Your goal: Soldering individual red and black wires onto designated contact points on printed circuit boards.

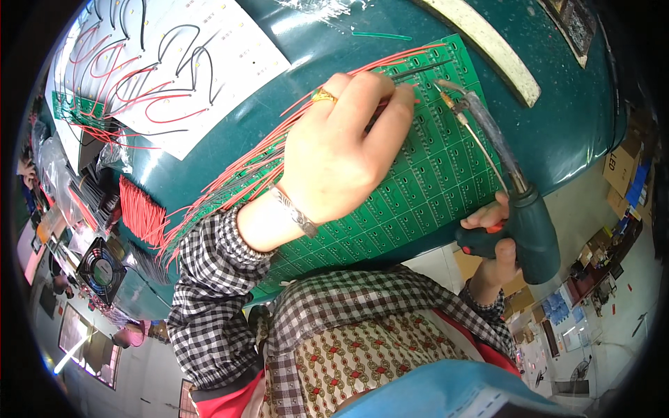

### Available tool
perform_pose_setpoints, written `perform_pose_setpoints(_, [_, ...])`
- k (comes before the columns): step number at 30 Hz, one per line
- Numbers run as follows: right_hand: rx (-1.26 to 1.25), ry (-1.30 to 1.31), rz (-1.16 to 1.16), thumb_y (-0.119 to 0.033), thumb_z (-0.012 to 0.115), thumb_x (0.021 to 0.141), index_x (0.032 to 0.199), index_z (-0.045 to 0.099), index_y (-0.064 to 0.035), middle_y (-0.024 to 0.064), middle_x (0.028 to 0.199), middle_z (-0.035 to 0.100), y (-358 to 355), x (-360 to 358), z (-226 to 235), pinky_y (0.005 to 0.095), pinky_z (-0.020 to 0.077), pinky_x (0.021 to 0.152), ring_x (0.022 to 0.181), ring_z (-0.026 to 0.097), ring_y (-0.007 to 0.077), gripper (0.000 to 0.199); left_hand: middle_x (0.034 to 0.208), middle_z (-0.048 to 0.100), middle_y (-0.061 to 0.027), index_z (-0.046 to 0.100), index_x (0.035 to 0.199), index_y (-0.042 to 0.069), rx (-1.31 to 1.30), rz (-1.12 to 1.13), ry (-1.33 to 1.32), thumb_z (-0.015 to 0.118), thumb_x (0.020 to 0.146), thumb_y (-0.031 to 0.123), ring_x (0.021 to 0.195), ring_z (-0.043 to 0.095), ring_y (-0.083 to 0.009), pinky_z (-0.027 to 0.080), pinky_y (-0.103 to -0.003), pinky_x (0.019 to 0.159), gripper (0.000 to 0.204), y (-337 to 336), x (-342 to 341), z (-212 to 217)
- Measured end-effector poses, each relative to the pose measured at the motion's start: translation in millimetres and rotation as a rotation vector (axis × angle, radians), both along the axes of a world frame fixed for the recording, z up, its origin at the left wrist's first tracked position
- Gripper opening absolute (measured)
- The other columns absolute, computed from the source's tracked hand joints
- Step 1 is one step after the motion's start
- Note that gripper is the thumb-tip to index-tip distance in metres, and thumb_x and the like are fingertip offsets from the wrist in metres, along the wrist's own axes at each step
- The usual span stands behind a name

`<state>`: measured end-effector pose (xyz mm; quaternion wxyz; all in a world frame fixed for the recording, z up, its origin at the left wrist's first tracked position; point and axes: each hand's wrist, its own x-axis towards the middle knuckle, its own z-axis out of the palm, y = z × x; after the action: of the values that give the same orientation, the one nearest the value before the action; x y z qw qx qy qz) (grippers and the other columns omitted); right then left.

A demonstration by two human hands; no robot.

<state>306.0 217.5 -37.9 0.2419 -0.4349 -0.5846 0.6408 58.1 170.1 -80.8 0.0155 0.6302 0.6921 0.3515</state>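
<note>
A green circuit board panel (390, 209), divided into many small units, lies aslant on the table. Over its upper part my left hand (341, 146) is closed, thumb and fingers pinched together. A bit of red wire (417, 102) shows at those fingertips; most of it is hidden. Red and black wires (244, 167) run in a bundle under that wrist and along the panel's left side. My right hand (493, 240) grips a soldering gun (533, 237) with a dark green handle and a thin solder feed tube. Its tip (442, 85) hovers by the panel's upper right, close to my left fingertips.
A white sheet (230, 56) with red and black wires lies at the upper left. Beside the panel are bundles of cut red wires (143, 212) and a small black fan (102, 270). A curved pale strip (488, 42) lies at the far right of the green table (557, 132).
</note>
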Motion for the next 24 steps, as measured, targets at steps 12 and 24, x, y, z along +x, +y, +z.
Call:
perform_pose_setpoints(12, [-0.028,0.103,-0.08,-0.046,0.056,0.087,0.124,0.04,0.015,0.013,0.088,0.055,5.0,5.3,-4.5,0.033,0.0563,0.062,0.079,0.058,0.0231,0.073,0.083,0.057,-0.0068,0.067,0.094,0.002,0.017,0.007,-0.025,0.068,0.065,-0.006,0.069,0.056,-0.021,0.046,-0.031,0.057,0.03,-0.9,-1.4,0.4])
perform_pose_setpoints(24, [-0.021,0.149,-0.15,-0.043,0.061,0.084,0.126,0.041,0.0145,0.0187,0.1,0.059,15.1,8.8,-4.2,0.0361,0.06,0.063,0.092,0.064,0.032,0.074,0.087,0.05,-0.0095,0.062,0.103,-0.005,0.007,-0.067,0.089,0.062,0.067,0.001,0.073,0.052,-0.0212,0.047,-0.027,0.058,0.037,11.1,2.6,-2.7])
